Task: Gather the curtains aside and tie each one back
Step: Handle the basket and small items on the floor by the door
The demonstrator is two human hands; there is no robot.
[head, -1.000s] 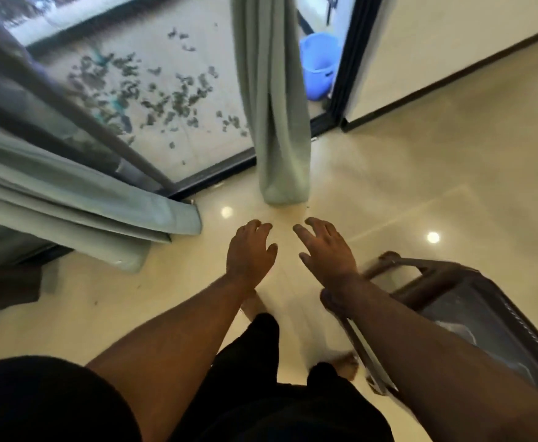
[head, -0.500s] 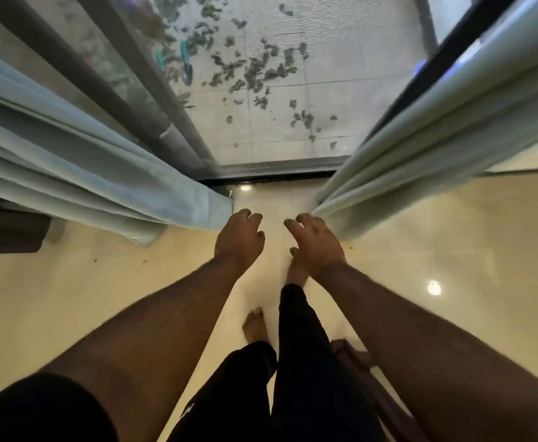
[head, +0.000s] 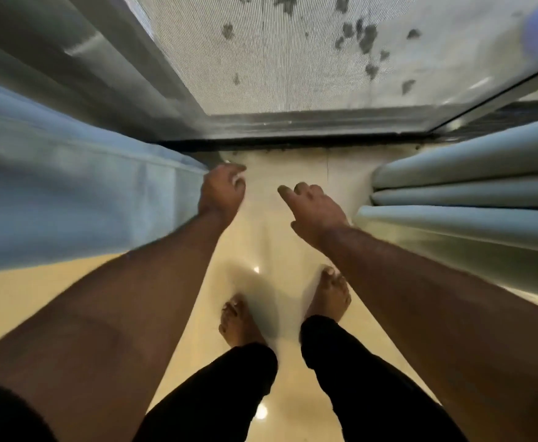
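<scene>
Head view: the left hand [head: 221,194] touches the near edge of the pale blue-grey fabric curtain on the left [head: 79,202], fingers curled at its hem; whether it grips is unclear. The right hand [head: 313,208] hangs relaxed, holding nothing, just beside the folded pale green curtain on the right [head: 471,199]. No writing is legible.

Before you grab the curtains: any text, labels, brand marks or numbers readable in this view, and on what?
None can be read.
Left curtain: plain fabric, no tag showing.
Right curtain: plain folds, no tag showing.
Screen: only dark blotches seen through it, blurred, not letters.
Floor: bare tile with light glints.
</scene>
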